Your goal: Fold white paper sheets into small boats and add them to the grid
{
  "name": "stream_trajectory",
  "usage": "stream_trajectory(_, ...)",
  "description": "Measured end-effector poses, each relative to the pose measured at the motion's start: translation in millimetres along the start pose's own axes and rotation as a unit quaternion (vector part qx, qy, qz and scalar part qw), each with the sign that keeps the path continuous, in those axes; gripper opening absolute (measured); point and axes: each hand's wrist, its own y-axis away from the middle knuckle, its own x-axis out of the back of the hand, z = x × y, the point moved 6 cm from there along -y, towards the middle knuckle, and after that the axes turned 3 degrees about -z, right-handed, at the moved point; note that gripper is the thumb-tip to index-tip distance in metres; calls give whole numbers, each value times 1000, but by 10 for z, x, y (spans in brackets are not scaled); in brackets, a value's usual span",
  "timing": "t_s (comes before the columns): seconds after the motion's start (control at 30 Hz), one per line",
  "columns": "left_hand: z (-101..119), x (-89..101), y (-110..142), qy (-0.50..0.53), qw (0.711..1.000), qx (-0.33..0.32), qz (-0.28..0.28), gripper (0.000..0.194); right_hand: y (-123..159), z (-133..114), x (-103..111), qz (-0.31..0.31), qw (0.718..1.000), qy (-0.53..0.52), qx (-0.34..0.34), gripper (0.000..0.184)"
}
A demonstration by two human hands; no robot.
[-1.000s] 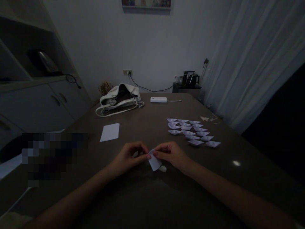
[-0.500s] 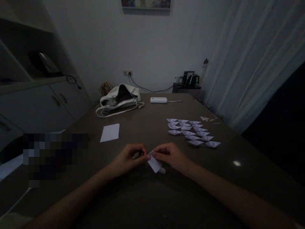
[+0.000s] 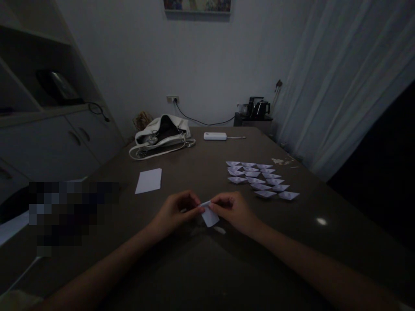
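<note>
Between both hands is a small folded piece of white paper [image 3: 210,216], held by its upper edge just above the dark table. My left hand [image 3: 180,210] pinches its left corner between thumb and fingers. On the opposite corner, the thumb and fingers of my right hand [image 3: 234,210] are closed. The paper's lower part hangs toward me. To the right beyond my hands, several folded white paper boats [image 3: 255,181] lie in slanting rows. A stack of white paper sheets [image 3: 148,180] lies beyond my left hand.
A white handbag [image 3: 164,134] with loose straps sits at the far left of the table [image 3: 201,268]. Near the back edge lies a white power bank [image 3: 215,136] with a short cable. Paper scraps [image 3: 281,161] are by the right edge. A blurred-out patch covers the left side.
The folded paper has turned and lifted slightly, so its upper edge now lies flatter between my hands. My fingers have shifted a little along it, the right hand moving slightly away.
</note>
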Motion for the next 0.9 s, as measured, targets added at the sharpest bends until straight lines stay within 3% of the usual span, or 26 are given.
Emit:
stream_trajectory(0.53,102,-4,17,-130,989,-68,-34,22,24,-58,-3,10,998,60,34,16)
stream_trajectory(0.9,-15,-20,-4,45,999,0,2,31,22,-94,40,41,998,37,38,17)
